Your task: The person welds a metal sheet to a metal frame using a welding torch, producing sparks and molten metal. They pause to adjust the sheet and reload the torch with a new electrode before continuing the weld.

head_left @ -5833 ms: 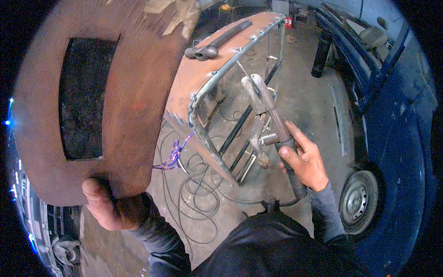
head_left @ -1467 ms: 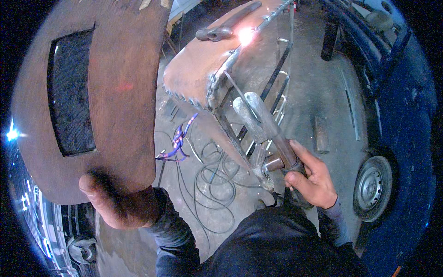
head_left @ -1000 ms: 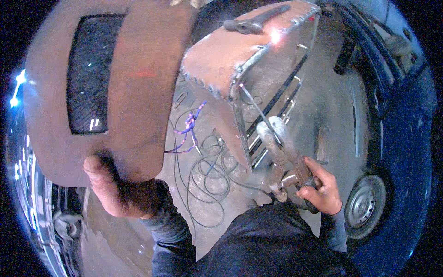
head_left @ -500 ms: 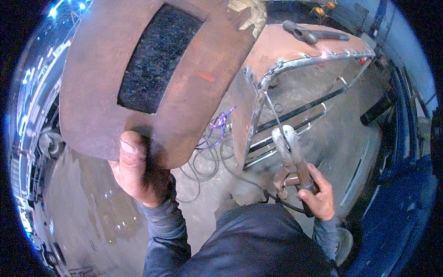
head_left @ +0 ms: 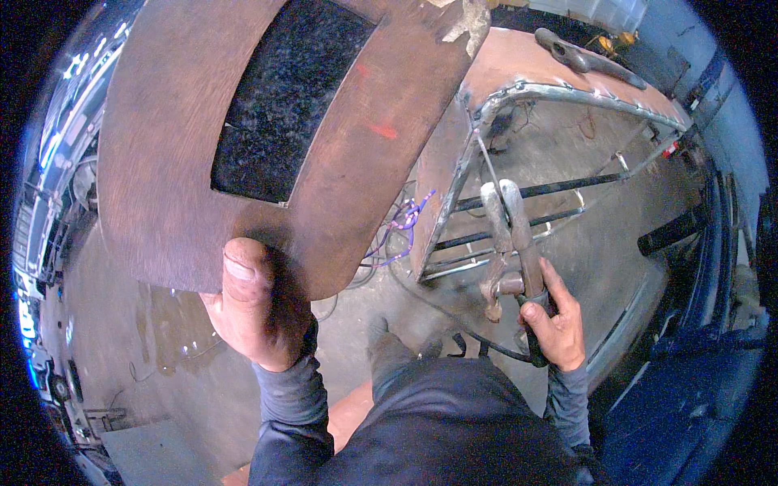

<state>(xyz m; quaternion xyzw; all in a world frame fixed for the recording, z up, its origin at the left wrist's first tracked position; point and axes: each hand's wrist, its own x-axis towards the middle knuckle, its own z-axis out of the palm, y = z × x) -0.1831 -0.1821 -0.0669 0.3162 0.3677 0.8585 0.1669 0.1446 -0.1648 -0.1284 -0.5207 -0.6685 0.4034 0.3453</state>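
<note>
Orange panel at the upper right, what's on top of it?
A hammer-like tool lies on the panel. The shield in the left hand hides the panel's left end, so anything there can't be seen.

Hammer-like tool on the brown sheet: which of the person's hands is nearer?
Right. The right hand, on the electrode holder, appears below the tool; the left hand, holding the brown shield, is farther off, lower left.
</note>
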